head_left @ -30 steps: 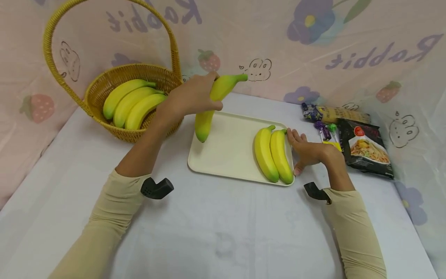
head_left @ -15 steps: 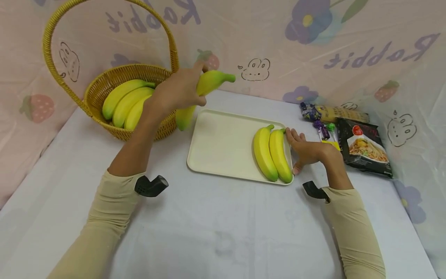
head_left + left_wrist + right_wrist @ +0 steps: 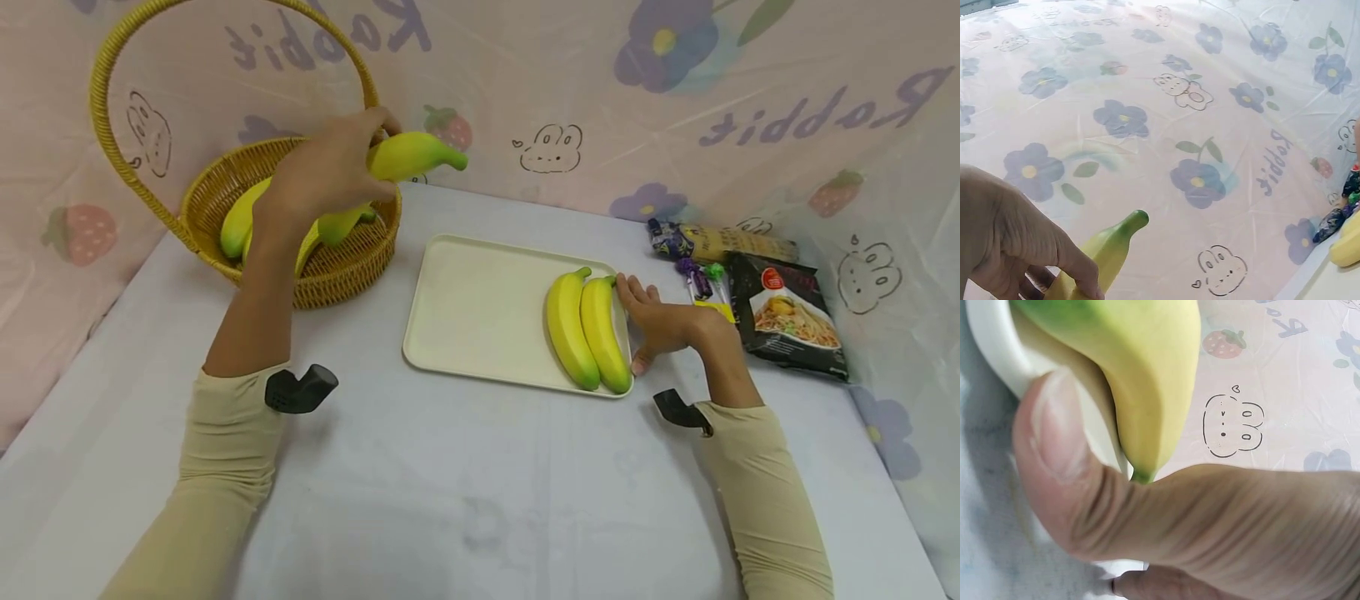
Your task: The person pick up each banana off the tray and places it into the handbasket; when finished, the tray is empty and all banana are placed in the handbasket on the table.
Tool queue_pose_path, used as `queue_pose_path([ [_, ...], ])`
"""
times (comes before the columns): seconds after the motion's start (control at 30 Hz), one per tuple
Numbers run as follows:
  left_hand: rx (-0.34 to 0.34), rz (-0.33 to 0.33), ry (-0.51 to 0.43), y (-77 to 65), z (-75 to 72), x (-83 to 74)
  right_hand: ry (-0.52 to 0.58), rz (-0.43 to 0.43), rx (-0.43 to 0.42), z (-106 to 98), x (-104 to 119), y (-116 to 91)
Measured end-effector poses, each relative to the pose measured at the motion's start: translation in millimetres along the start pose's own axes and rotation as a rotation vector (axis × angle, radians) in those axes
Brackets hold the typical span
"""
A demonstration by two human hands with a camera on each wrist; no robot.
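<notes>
My left hand (image 3: 330,167) grips a banana (image 3: 412,156) over the right part of the wicker basket (image 3: 352,279). The stem of that banana points right, and its lower end shows under the palm; in the left wrist view the thumb lies along the banana (image 3: 1110,250). Other bananas lie in the basket, partly hidden by the hand and forearm. My right hand (image 3: 660,325) rests at the right edge of the cream tray (image 3: 480,308), fingers extended. Two bananas lie side by side at the tray's right end; the right wrist view shows the thumb on the rim beside one banana (image 3: 1154,381).
The basket's tall handle (image 3: 105,92) arches above it. Right of the tray lie a black noodle packet (image 3: 791,317), lollipops (image 3: 702,283) and a long snack packet (image 3: 723,244). A patterned plastic sheet (image 3: 510,75) stands behind the white table (image 3: 480,483).
My left hand has carried the banana leftward from above the tray's left edge to over the basket. My right hand and the two bananas on the tray have stayed in place.
</notes>
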State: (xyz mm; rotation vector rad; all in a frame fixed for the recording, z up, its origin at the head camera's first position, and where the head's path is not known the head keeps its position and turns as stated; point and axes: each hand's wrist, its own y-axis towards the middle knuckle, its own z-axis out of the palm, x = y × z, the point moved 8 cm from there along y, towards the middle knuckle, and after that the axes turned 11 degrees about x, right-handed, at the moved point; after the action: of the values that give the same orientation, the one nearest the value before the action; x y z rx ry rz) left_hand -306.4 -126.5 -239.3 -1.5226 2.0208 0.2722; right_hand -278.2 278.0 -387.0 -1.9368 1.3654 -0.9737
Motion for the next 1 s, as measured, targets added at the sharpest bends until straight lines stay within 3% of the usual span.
queue_pose_path([
  [0.27,-0.057,-0.039,-0.015,-7.6,-21.8,24.2,0.0,0.021,-0.003,-0.5,-2.4,1.0],
  [0.47,-0.126,-0.099,-0.01,-12.7,-36.3,55.8,0.002,0.008,0.0,-0.8,-2.1,1.7],
  [0.8,-0.093,-0.25,-0.008,-1.2,-35.0,107.9,0.007,0.007,0.0,0.6,-1.0,0.6],
  [1.0,-0.088,-0.289,0.009,4.3,-33.7,124.5,-0.009,0.021,-0.004,0.8,-0.5,0.7],
])
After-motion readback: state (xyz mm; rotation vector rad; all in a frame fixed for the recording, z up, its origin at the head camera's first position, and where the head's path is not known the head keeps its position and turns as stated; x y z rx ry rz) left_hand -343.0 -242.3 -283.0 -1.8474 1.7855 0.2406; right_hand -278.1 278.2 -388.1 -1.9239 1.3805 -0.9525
